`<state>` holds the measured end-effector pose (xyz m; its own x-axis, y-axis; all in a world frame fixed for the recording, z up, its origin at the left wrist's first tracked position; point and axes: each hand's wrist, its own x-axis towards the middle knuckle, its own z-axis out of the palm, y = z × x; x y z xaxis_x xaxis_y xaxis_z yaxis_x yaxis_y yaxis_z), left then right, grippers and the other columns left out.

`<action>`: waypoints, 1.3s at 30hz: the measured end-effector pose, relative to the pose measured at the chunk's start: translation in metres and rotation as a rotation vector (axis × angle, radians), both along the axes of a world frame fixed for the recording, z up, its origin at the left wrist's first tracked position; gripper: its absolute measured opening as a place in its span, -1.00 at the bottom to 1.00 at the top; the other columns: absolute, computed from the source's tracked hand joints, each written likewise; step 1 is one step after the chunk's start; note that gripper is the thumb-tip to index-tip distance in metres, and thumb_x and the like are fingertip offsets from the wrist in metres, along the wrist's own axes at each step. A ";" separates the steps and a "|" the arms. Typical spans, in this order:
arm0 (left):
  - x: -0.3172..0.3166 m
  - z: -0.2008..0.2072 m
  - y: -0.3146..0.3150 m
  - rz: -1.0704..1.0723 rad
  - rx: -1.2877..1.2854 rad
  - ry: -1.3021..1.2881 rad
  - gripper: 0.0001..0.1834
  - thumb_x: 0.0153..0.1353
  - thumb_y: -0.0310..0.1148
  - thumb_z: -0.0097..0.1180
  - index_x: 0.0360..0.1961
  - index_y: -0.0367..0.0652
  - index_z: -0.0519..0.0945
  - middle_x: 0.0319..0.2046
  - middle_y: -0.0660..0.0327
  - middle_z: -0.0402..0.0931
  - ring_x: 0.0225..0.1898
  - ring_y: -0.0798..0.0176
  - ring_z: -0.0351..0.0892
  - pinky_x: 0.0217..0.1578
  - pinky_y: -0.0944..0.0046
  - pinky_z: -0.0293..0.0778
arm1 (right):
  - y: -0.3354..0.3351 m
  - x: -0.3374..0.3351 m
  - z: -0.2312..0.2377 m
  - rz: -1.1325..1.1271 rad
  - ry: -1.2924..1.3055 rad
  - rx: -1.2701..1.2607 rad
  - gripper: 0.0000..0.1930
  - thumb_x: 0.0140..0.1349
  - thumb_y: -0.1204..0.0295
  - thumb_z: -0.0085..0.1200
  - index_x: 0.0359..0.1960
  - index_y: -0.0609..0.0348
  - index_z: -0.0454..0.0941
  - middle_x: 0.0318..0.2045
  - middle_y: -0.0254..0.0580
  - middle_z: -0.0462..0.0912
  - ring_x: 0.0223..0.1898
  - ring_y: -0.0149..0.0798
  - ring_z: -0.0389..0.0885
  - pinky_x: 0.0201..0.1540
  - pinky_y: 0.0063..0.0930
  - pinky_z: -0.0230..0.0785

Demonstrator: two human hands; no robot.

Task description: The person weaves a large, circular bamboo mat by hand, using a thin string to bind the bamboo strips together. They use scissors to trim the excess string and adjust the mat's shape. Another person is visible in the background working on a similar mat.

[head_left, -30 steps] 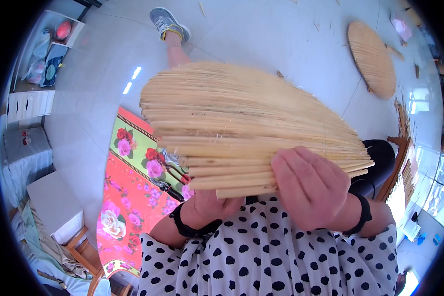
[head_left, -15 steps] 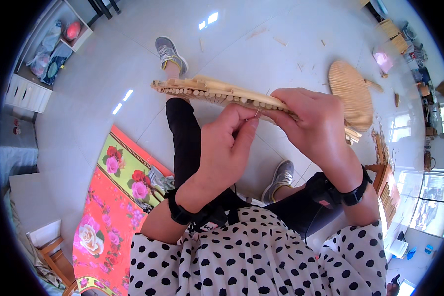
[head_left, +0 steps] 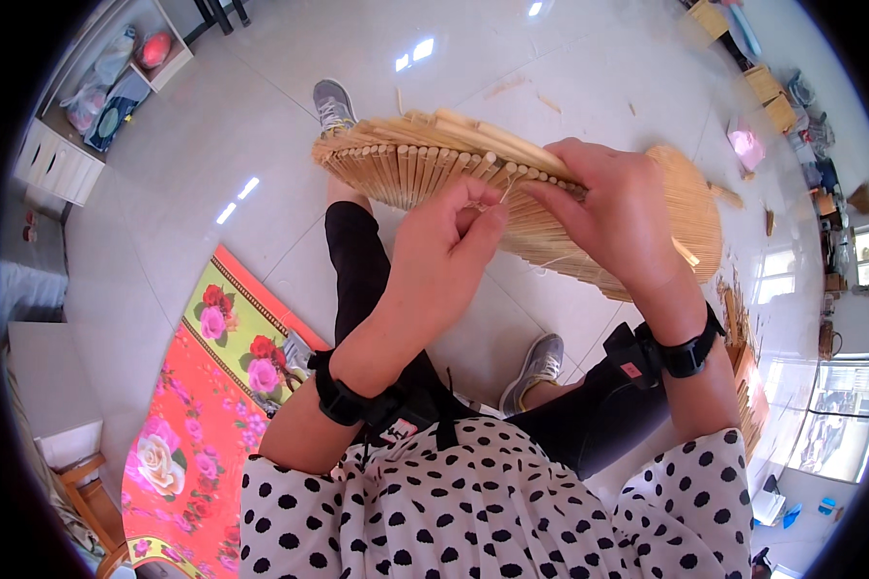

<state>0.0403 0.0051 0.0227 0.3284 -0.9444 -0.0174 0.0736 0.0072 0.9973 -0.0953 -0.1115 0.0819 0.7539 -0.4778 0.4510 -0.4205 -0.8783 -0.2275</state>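
Note:
A mat of straw-coloured plant stalks, laid side by side with round cut ends along the rim, is held above my legs, its ribbed face tilted toward me. My right hand is closed over its edge on the right, thumb on the near side and fingers behind. Close by, my left hand pinches a thin pale thread at the stalk ends near the middle of the rim. Whether a needle is also between those fingertips is too small to tell.
Behind the right hand a round stalk mat lies on the tiled floor, with scattered stalk scraps beside it. A red flowered cloth spreads at the left, metal tools near its edge. A shelf unit stands far left.
The stalk mat has tilted, so more of its ribbed face shows now. My right hand has risen slightly with it, while the left hand stays pinched near the rim.

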 end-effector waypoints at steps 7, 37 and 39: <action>0.015 -0.003 -0.011 0.163 -0.100 -0.180 -0.74 0.37 -0.28 -0.01 -0.28 -0.28 0.56 -0.51 0.29 0.51 -0.57 0.50 0.38 -0.53 0.51 0.26 | -0.008 0.008 0.000 0.003 -0.010 -0.021 -0.70 0.02 0.21 0.32 -0.53 0.14 0.52 -0.68 -0.16 0.53 -0.64 -0.06 0.52 -0.57 -0.28 0.35; -0.002 -0.002 -0.002 0.015 -0.021 0.296 -0.86 0.32 -0.37 0.07 -0.27 -0.21 0.58 -0.60 0.39 0.41 -0.61 0.57 0.28 -0.63 0.53 0.15 | -0.015 0.011 -0.001 0.018 0.007 -0.064 -0.71 0.06 0.20 0.28 -0.56 0.13 0.51 -0.68 -0.18 0.52 -0.63 -0.05 0.51 -0.56 -0.28 0.34; -0.003 -0.005 0.003 -0.004 0.005 0.264 -0.84 0.34 -0.35 0.06 -0.27 -0.22 0.58 -0.59 0.38 0.43 -0.63 0.56 0.30 -0.61 0.54 0.18 | -0.018 0.010 -0.001 0.013 -0.003 -0.064 -0.71 0.06 0.20 0.28 -0.56 0.13 0.53 -0.68 -0.17 0.52 -0.63 -0.04 0.51 -0.56 -0.28 0.34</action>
